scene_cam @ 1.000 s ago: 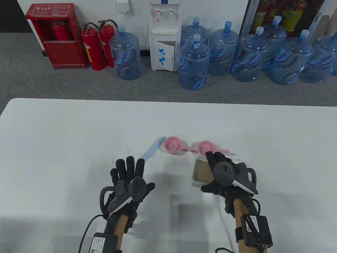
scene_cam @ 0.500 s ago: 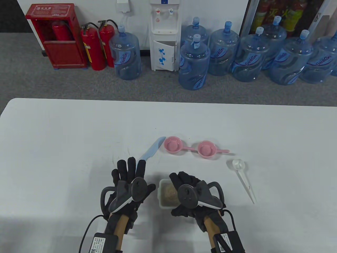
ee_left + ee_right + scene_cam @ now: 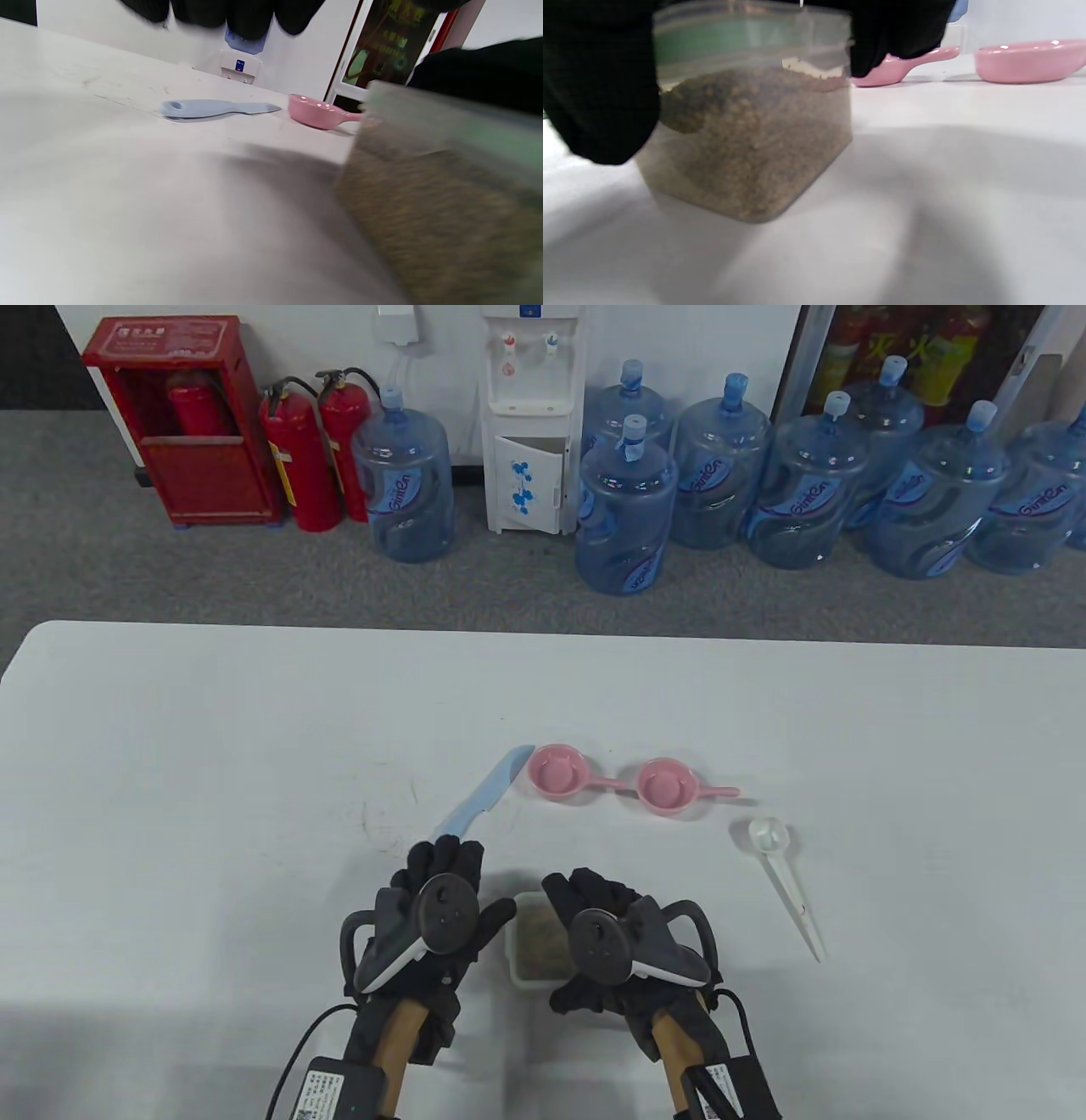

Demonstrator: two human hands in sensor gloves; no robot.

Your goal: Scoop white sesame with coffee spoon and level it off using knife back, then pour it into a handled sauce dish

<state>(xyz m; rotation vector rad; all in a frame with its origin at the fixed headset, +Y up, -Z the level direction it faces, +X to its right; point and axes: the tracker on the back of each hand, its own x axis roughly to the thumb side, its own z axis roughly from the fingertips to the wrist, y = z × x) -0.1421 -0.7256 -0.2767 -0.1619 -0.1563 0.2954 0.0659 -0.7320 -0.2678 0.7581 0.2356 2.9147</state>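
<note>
Here the right hand [image 3: 624, 950] grips the tub [image 3: 533, 943] of sesame, near the table's [image 3: 212, 746] front edge, between the two hands. In the right wrist view the thumb [image 3: 598, 84] lies curled against one clear wall and the other fingers [image 3: 899, 29] wrap the opposite side near the rim, so the tub [image 3: 751, 123] is pinched between them. Its base looks to sit on or just above the table; the blur keeps me from telling which. The sesame [image 3: 755, 144] fills it to roughly two thirds.

The left hand [image 3: 437, 912] hovers just left of the tub, its fingers [image 3: 441, 861] held together and bent slightly down over the knife's handle end. In the left wrist view the fingertips [image 3: 250, 19] hang at the top edge, clear of the knife [image 3: 212, 109], which lies flat on the table beyond them; the hand holds nothing.

The pale blue knife [image 3: 484, 793] runs diagonally, tip just beside the left dish [image 3: 556, 772]. The second pink dish [image 3: 666, 786] sits to its right, both with handles pointing right. The white spoon [image 3: 785, 882] lies well right of the tub, bowl toward the dishes, untouched.
</note>
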